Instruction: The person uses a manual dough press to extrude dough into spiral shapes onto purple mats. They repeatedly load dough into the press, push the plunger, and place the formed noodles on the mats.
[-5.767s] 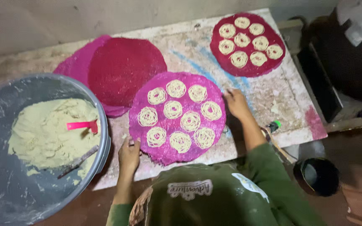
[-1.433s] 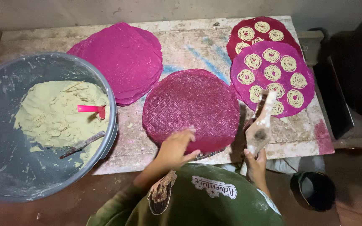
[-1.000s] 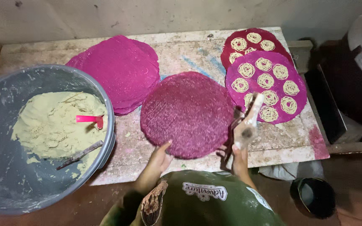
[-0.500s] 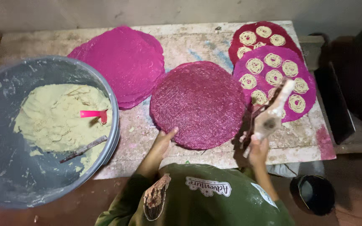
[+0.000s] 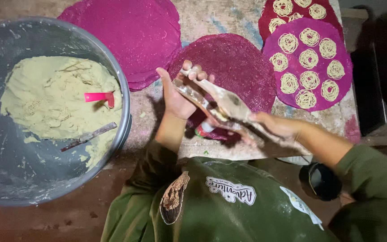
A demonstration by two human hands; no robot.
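My left hand [image 5: 178, 96] cups the far end of a long, dough-smeared press [image 5: 222, 105]. My right hand [image 5: 276, 127] grips its near end. The press lies tilted across the near edge of an empty round magenta woven tray [image 5: 236, 62] on the worn table. A small red-and-white part [image 5: 204, 128] shows below the press. My green sleeves and shirt fill the bottom of the view.
A large grey basin [image 5: 122, 89] of pale yellow dough [image 5: 45, 96] stands at the left, with a pink scoop [image 5: 98, 97] and a metal blade [image 5: 89, 136] in it. A stack of magenta mats [image 5: 126, 36] lies behind. Two trays of noodle coils [image 5: 310, 62] sit right. A dark pot [image 5: 321, 181] stands on the floor.
My left hand has left the tray's edge and taken the far end of the press. The press, held upright by my right hand before, now lies slanted between both hands.
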